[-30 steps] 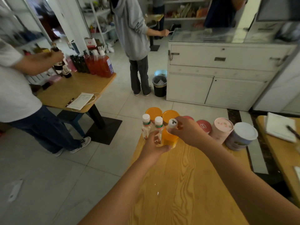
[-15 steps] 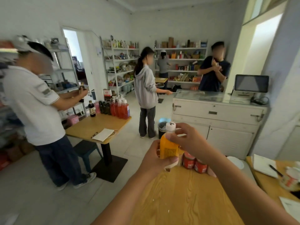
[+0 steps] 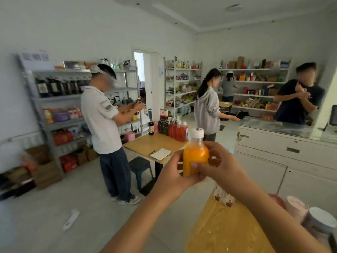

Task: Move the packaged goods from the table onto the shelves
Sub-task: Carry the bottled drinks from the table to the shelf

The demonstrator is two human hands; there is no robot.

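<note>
We see the orange juice bottle (image 3: 196, 157) upright, its long axis vertical and its white cap on top, held in the air past the far end of the near desk (image 3: 224, 232). Our left hand (image 3: 173, 177) curls round its lower part from the left. Our right hand (image 3: 221, 168) wraps it from the right, thumb across the front. Together they hide the bottle's base and any label. Blurred tubs (image 3: 319, 218) at the lower right are cut off by the frame. The sign (image 3: 35, 56) above the left shelves (image 3: 58, 97) is too smeared to read.
</note>
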